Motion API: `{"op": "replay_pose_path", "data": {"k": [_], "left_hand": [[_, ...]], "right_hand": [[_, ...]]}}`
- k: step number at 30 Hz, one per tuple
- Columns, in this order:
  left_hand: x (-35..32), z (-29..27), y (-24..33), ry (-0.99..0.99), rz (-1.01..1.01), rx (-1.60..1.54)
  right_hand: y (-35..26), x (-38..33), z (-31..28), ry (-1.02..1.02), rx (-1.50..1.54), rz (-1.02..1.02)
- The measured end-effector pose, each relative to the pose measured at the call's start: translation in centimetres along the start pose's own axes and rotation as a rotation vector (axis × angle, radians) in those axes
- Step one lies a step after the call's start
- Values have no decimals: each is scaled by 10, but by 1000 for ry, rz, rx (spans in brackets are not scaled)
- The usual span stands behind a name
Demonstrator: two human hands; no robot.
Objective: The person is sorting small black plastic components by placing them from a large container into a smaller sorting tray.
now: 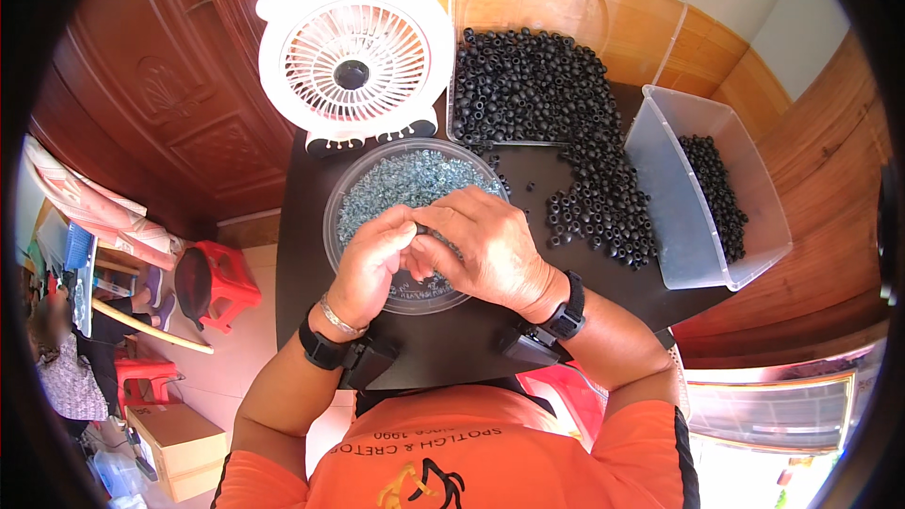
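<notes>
My left hand (370, 250) and my right hand (488, 245) meet over a round clear plastic tub (332, 217). Small, shiny, pale blue see-through pieces (401, 179) fill much of it. Both hands are closed, thumbs and fingertips pinched together. Whatever lies between the fingers is hidden or too small to name. Right of the tub, a heap of black barrel-shaped beads with holes (608, 212) spreads over the dark table (306, 292).
A white animal-shaped fan (273, 85) stands behind the tub. At the back, a clear box (674, 24) spills black beads onto the table. Another translucent bin (660, 217) at the right holds more. On the floor at left are a red stool (231, 283) and a cardboard box (174, 429); another person sits beyond.
</notes>
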State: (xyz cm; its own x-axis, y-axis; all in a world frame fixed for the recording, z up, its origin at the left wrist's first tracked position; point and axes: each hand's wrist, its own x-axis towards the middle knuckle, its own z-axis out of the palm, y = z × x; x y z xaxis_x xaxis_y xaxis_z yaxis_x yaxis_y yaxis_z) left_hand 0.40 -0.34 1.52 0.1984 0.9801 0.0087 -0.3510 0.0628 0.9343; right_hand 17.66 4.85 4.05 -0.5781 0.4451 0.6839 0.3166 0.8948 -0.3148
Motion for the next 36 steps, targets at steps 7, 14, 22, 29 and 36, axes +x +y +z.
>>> {"op": "replay_pose_path", "data": {"k": [7, 14, 22, 29, 36], "left_hand": [[-1, -1, 6, 87, 73, 44], [1, -7, 13, 193, 161, 23], [0, -8, 16, 210, 173, 3], [1, -12, 16, 242, 167, -13], [0, -15, 16, 237, 147, -23]], "right_hand": [[27, 8, -15, 141, 52, 20], [71, 3, -26, 95, 125, 478], [56, 0, 0, -152, 92, 274], [46, 6, 18, -148, -115, 76], [40, 3, 1, -365, -301, 155]]}}
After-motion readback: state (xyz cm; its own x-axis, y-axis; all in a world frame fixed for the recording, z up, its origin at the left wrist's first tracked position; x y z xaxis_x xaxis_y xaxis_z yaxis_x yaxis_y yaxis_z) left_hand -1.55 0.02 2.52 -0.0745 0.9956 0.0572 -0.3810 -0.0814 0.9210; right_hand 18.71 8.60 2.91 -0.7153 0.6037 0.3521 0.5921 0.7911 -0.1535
